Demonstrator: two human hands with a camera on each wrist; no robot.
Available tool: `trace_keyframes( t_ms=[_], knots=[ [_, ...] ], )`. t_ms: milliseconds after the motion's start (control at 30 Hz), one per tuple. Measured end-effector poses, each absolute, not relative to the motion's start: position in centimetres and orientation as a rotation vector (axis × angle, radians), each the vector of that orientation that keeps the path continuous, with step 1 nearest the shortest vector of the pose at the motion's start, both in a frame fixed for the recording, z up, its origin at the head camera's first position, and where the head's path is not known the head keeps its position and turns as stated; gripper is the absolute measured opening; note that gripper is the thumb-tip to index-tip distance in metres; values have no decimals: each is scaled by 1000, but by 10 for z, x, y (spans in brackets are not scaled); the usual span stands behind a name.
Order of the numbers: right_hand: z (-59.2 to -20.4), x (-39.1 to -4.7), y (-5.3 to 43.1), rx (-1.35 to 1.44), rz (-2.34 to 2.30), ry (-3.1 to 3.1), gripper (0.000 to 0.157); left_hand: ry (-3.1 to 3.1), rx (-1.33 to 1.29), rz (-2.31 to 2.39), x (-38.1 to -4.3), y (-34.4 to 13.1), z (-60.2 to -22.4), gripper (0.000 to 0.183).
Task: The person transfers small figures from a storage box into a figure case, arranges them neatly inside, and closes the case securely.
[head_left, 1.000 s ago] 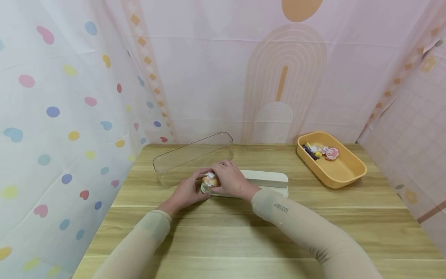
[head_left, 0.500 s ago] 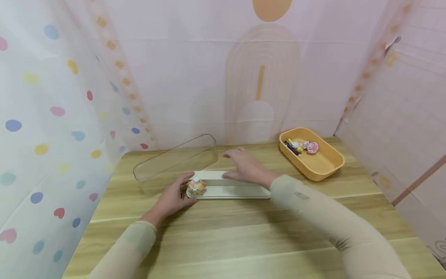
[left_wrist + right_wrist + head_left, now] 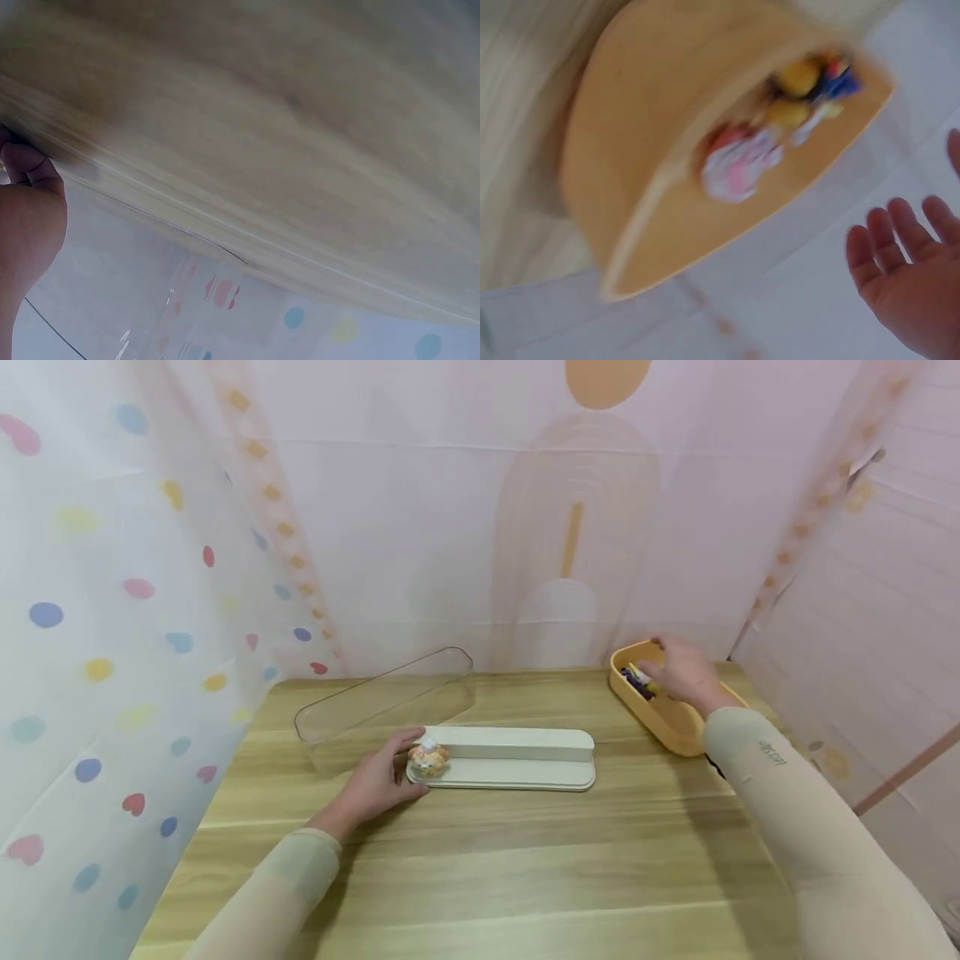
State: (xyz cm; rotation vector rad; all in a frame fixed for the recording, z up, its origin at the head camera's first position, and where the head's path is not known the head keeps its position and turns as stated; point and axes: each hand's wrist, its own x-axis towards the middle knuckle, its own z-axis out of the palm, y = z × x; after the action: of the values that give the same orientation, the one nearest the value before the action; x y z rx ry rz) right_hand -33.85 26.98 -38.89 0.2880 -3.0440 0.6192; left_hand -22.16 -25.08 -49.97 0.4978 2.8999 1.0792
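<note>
A small orange figurine with a white top point(image 3: 428, 757) stands on the lower step at the left end of a cream two-step display stand point(image 3: 517, 771). My left hand point(image 3: 372, 783) holds that end, thumb at its front edge and forefinger at the back, right beside the figurine. Over the yellow tray point(image 3: 671, 732) is my right hand point(image 3: 686, 675), its fingers spread and nothing held. In the right wrist view, a pink-and-white figurine point(image 3: 739, 166) and a yellow-and-blue one point(image 3: 799, 79) lie in the tray, below the open hand point(image 3: 911, 277).
A clear box with a dark rim point(image 3: 390, 697) stands on the wooden table point(image 3: 487, 868) behind the left hand. Patterned curtains point(image 3: 420, 527) hang at the back and both sides.
My right hand has let go of the orange figurine and moved right to the tray. The left hand stays at the stand's left end. The head view has shifted.
</note>
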Motion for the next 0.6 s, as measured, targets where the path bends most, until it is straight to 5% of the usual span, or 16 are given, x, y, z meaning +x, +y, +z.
trace_keyframes(
  t_ms=[600],
  knots=[
    [-432,-332,323,330,401,-3227,30,2892,522,1075,-222,-236,-501,93]
  ],
)
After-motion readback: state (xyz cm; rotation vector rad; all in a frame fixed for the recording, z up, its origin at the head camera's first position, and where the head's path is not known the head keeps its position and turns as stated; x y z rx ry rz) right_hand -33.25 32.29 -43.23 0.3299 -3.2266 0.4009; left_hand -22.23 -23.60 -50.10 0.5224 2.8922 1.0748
